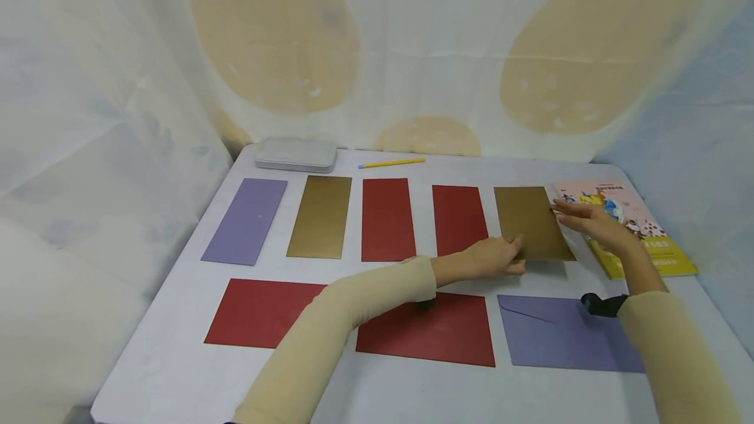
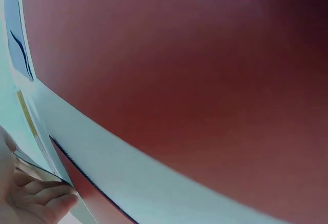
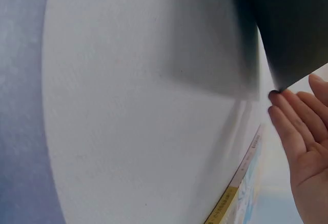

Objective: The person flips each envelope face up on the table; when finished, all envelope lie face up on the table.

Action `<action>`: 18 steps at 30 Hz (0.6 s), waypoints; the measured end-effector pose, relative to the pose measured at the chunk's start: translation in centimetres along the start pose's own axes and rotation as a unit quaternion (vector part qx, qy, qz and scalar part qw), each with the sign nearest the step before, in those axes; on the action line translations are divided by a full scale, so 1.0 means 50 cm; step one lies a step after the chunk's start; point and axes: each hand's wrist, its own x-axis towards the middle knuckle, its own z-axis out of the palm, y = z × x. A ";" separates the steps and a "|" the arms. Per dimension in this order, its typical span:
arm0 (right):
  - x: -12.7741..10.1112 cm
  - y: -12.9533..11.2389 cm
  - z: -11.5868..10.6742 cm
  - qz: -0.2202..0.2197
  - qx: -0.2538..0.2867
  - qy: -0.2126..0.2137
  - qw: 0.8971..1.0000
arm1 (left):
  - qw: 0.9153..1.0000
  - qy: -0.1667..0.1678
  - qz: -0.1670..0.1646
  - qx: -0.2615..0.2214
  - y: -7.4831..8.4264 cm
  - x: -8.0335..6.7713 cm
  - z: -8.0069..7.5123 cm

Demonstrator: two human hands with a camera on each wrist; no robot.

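Gold envelope (image 1: 533,222) lies lengthwise away from the person — left hand (image 1: 491,258) pinches its near-left corner, right hand (image 1: 592,221), fingers straight, touches its far-right edge.

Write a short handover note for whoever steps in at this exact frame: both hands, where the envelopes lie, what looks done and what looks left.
Left hand: pinches the near left corner of the gold envelope.
Right hand: fingers straight, touching that envelope's far right edge, over the picture book.
Laid out: far row holds purple, gold and two red envelopes in line, with this gold one at the right end, slightly skewed. Near row holds two red envelopes and a purple one.
Left, by the look of it: squaring the gold envelope with its row.
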 end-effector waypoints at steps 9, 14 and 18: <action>-0.013 -0.021 0.002 -0.011 -0.016 0.084 0.996 | 0.997 -0.038 -0.010 -0.059 0.008 -0.009 -0.014; -0.012 -0.022 0.005 -0.043 -0.031 0.125 0.991 | 0.996 -0.029 -0.017 -0.086 0.018 -0.014 -0.016; -0.014 -0.022 0.010 -0.052 -0.033 0.142 0.988 | 0.995 -0.019 -0.021 -0.098 0.028 -0.019 -0.018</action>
